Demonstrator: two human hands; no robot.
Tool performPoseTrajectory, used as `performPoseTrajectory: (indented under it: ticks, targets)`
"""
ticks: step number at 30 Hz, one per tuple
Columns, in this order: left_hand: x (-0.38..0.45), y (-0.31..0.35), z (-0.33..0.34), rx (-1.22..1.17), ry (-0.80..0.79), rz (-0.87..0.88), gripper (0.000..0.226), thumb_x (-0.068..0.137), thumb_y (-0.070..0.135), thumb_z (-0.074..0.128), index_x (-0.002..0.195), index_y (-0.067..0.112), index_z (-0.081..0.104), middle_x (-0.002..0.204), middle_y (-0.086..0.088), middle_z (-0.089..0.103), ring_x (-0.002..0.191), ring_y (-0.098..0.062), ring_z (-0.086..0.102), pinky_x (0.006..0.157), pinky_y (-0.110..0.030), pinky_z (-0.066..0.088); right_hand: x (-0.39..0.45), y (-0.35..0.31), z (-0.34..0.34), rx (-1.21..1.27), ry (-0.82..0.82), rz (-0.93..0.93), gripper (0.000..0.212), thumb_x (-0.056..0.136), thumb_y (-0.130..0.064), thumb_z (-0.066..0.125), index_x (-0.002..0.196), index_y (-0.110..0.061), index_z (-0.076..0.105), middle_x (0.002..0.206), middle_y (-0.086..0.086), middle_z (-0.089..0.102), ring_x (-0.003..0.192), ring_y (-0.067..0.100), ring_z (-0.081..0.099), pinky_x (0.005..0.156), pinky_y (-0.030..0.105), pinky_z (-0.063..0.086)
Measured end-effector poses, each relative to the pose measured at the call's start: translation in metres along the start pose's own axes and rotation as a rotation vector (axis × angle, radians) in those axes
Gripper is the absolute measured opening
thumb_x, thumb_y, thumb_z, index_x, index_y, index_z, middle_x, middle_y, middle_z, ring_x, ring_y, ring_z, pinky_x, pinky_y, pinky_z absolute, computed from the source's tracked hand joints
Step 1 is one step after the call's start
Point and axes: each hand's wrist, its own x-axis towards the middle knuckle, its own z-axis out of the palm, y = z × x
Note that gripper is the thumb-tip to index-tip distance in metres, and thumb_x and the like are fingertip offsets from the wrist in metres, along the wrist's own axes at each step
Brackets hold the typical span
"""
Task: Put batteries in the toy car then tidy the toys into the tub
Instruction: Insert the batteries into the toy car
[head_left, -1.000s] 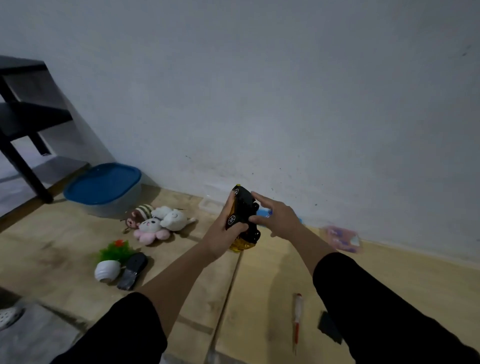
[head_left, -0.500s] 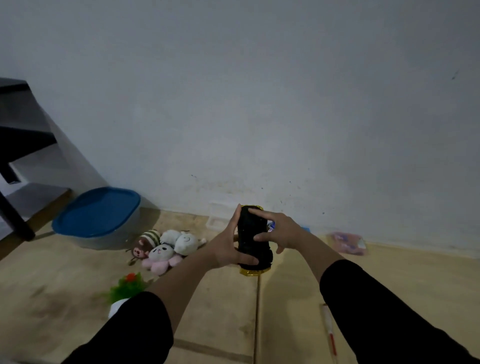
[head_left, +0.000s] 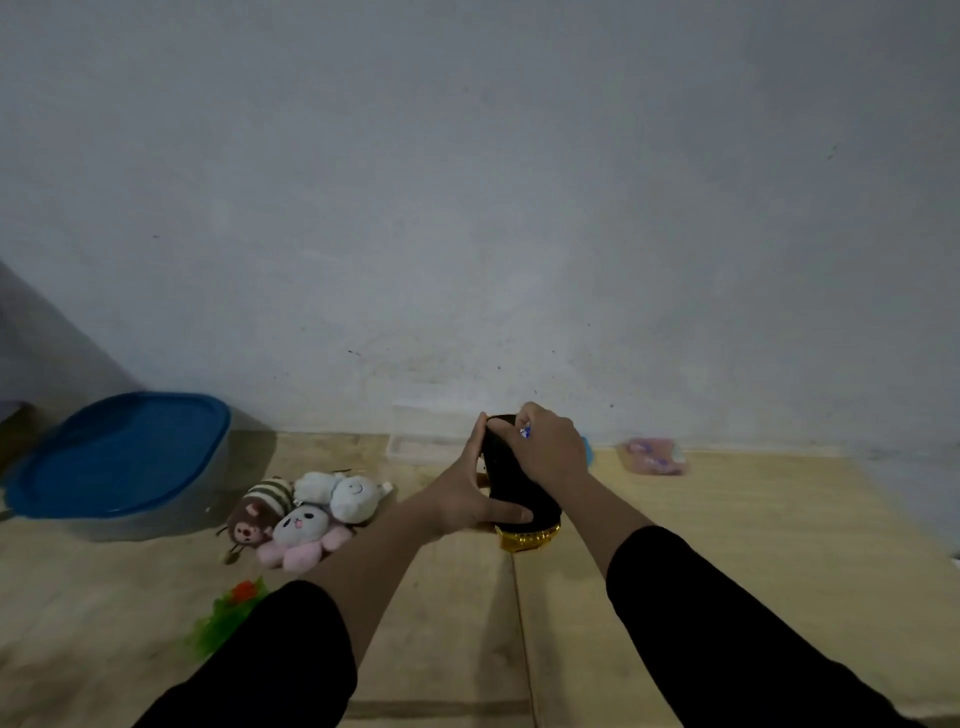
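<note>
The toy car (head_left: 519, 493) is turned underside up, black with a gold end nearest me, held above the wooden floor near the wall. My left hand (head_left: 467, 493) grips its left side. My right hand (head_left: 550, 449) lies over the far end of the underside, with a small blue-and-white object (head_left: 524, 430) pinched at its fingertips; I cannot tell what it is. The tub (head_left: 171, 499) with a blue lid (head_left: 114, 457) stands at the far left. Three small plush toys (head_left: 306, 506) lie in a heap between the tub and the car.
A green plastic plant with a red flower (head_left: 228, 613) lies left of my left sleeve. A clear shallow box (head_left: 421, 447) and a pink packet (head_left: 654, 457) sit against the wall. The wall is close behind the car.
The view has swung right and down a little. My right hand has moved up over the far end of the car's underside, and the car has been turned flatter, underside up.
</note>
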Motion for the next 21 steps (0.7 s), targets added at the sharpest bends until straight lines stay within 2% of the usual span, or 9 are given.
performPoseTrajectory:
  ticks: [6,11,14,17,21]
  targets:
    - [0.000,0.003,0.000,-0.004,0.000,0.012,0.130,0.070,0.005,0.083,0.146,0.046,-0.015,0.151,0.008,0.022,0.117,-0.016,0.047,0.080,-0.039,0.058,-0.002,0.000,-0.001,0.073,0.023,0.023,0.039,0.082,-0.057,0.059,0.084,-0.018,0.060,0.082,-0.002,0.063,0.079,0.017,0.058,0.066,0.028,0.043]
    - [0.002,0.000,-0.002,-0.034,0.024,-0.030,0.133,0.067,0.007,0.085,0.145,0.048,-0.014,0.151,-0.001,0.029,0.119,-0.020,0.051,0.080,-0.041,0.058,0.003,0.009,-0.001,0.127,-0.065,-0.039,0.022,0.082,-0.043,0.065,0.093,-0.024,0.071,0.099,-0.003,0.071,0.094,0.016,0.063,0.082,0.032,0.052]
    - [0.004,-0.001,-0.002,-0.018,0.053,-0.022,0.132,0.068,0.005,0.084,0.145,0.047,-0.015,0.146,0.003,0.036,0.115,-0.014,0.054,0.080,-0.039,0.058,0.005,0.015,-0.007,0.099,-0.169,-0.111,0.026,0.084,-0.033,0.066,0.110,-0.027,0.068,0.110,-0.001,0.069,0.104,0.017,0.060,0.090,0.031,0.049]
    - [0.007,0.002,0.000,-0.009,0.064,-0.015,0.132,0.069,0.005,0.083,0.146,0.045,-0.016,0.142,0.008,0.036,0.119,-0.016,0.052,0.080,-0.037,0.058,0.008,0.017,-0.015,0.023,-0.268,-0.197,0.039,0.087,-0.026,0.064,0.125,-0.033,0.059,0.111,0.001,0.065,0.104,0.019,0.058,0.087,0.028,0.046]
    - [0.012,0.006,0.005,-0.005,0.095,-0.018,0.134,0.067,0.006,0.085,0.145,0.045,-0.017,0.147,0.001,0.035,0.123,-0.020,0.050,0.084,-0.039,0.057,0.015,0.020,-0.021,-0.018,-0.273,-0.228,0.032,0.084,-0.022,0.066,0.115,-0.027,0.060,0.106,0.001,0.067,0.099,0.021,0.060,0.083,0.033,0.050]
